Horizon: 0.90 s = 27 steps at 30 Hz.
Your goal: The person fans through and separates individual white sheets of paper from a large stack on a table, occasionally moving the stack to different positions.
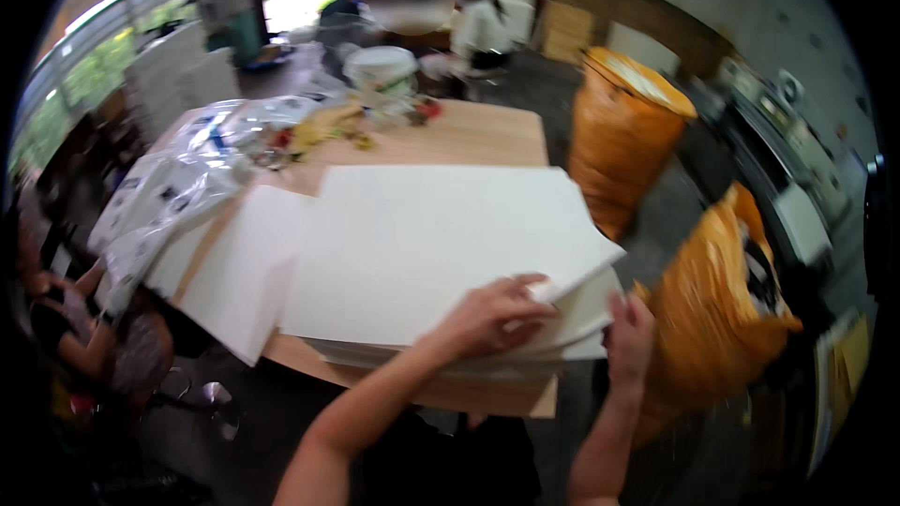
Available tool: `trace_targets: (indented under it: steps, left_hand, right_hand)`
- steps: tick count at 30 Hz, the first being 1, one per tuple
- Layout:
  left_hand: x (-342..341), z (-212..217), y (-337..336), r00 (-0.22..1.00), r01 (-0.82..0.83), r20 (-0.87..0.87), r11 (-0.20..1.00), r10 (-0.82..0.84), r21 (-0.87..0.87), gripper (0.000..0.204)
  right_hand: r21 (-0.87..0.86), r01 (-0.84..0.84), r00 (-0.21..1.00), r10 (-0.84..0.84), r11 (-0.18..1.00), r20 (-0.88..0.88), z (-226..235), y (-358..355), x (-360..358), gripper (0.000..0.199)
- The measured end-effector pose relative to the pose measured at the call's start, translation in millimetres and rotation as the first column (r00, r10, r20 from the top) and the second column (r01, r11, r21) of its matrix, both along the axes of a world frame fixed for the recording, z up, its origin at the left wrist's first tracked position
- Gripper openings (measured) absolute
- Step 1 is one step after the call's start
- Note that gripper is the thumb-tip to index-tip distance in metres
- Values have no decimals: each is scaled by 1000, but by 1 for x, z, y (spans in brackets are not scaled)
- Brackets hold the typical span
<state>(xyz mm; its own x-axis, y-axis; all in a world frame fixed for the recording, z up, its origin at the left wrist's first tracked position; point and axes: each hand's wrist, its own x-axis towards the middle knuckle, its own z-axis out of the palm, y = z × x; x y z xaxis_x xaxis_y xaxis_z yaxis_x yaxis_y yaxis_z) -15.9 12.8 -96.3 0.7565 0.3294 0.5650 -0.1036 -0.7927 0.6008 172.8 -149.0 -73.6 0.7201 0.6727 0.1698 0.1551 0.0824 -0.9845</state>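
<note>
A stack of large white sheets [431, 244] lies on a wooden table [478, 136], its top sheet lifted at the near right corner. My left hand [492, 314] rests on the top sheet near that corner, fingers curled over its edge. My right hand [630, 337] presses against the right edge of the stack lower down. Another white sheet [253, 267] lies askew to the left, hanging past the table's front edge.
Clear plastic bags [178, 192] and a white bucket [380, 66] with small items crowd the table's far end. Two large orange sacks [623, 131] [717, 305] stand right of the table. A person [84, 337] sits at the left; others sit far behind.
</note>
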Motion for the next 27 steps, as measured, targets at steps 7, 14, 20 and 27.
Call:
trace_targets:
  steps: [7,14,20,27]
  left_hand:
    - [4,25,-6,994,88,-75,988,-79,129,49]
    - [3,24,-5,996,50,-78,998,-47,37,50]
    - [5,23,2,993,105,-54,994,-105,-11,46]
    - [7,15,-10,1000,3,20,997,-2,-76,47]
  right_hand:
    - [170,-101,918,158,980,-365,24,-4,0,30]
    - [166,-139,914,192,976,-359,25,2,1,31]
    - [111,-149,945,175,983,-277,25,0,2,37]
    - [-41,2,984,5,999,178,10,5,-6,41]
